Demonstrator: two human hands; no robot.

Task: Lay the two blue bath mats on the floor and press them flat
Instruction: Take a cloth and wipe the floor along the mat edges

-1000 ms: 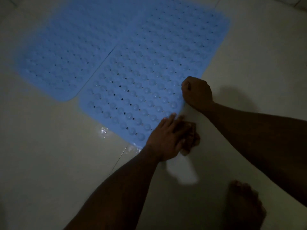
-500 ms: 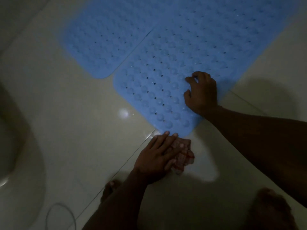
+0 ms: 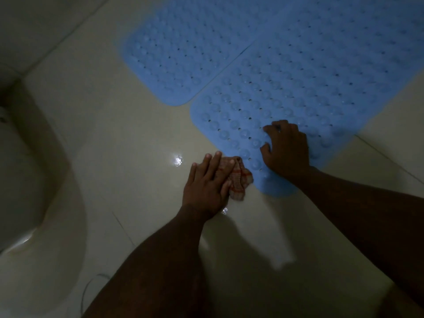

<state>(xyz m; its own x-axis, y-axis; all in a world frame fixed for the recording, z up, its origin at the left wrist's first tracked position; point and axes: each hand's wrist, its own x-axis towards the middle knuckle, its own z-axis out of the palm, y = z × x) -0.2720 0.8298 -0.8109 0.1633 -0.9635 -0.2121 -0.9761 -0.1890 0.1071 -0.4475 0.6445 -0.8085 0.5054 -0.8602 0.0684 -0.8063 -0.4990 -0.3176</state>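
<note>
Two blue bath mats with suction bumps and small holes lie side by side on the pale tiled floor. The far mat point(image 3: 183, 56) is at upper centre; the near mat point(image 3: 309, 83) reaches from the right down to its front corner. My right hand point(image 3: 286, 150) rests on the near mat's front corner, fingers spread and bent, palm down. My left hand point(image 3: 206, 184) lies flat on the floor just left of that corner, pressing on a small white and orange checked cloth point(image 3: 238, 180) that touches the mat's edge.
A white toilet base point(image 3: 29, 203) fills the left side. A thin wire loop point(image 3: 91, 288) lies on the floor at the bottom left. Small wet spots point(image 3: 177, 159) glint on the tiles. A wall skirting runs along the upper left.
The view has swung left, so the mats sit further right and the toilet shows. My right hand went from a fist beside the mat to spread fingers on its corner. My left hand stays on the cloth.
</note>
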